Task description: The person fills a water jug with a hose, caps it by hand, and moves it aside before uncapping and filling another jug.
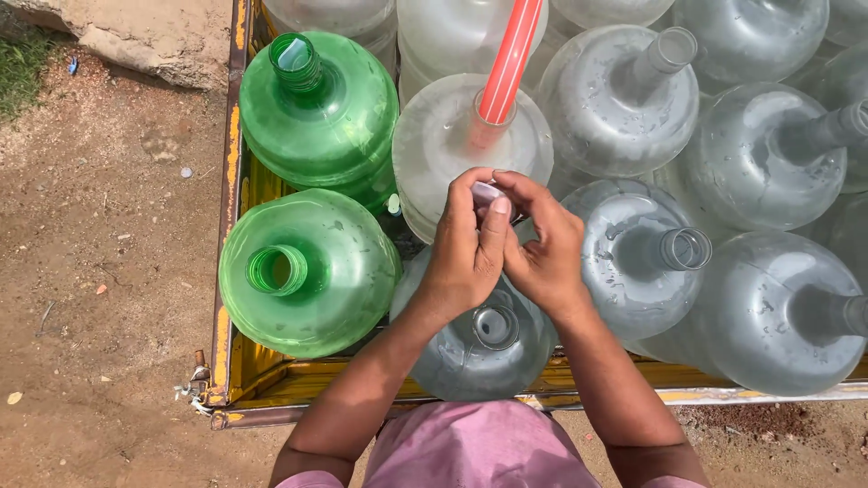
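Left hand point(467, 248) and right hand point(542, 248) — pinching a small pale cap point(489, 194), mostly hidden by fingers — above the clear jug point(488, 348); red hose point(509, 59) beyond, its top cut off.

An outdoor water-jug loading spot, in bright sun: I stand on bare packed dirt point(99, 271) at the edge of a yellow, rust-worn cart bed point(237, 380) crowded with large clear jugs point(624, 99) and green jugs point(312, 271), a red hose point(511, 59) running into one, grass point(18, 72) and rough concrete point(154, 36) beyond.
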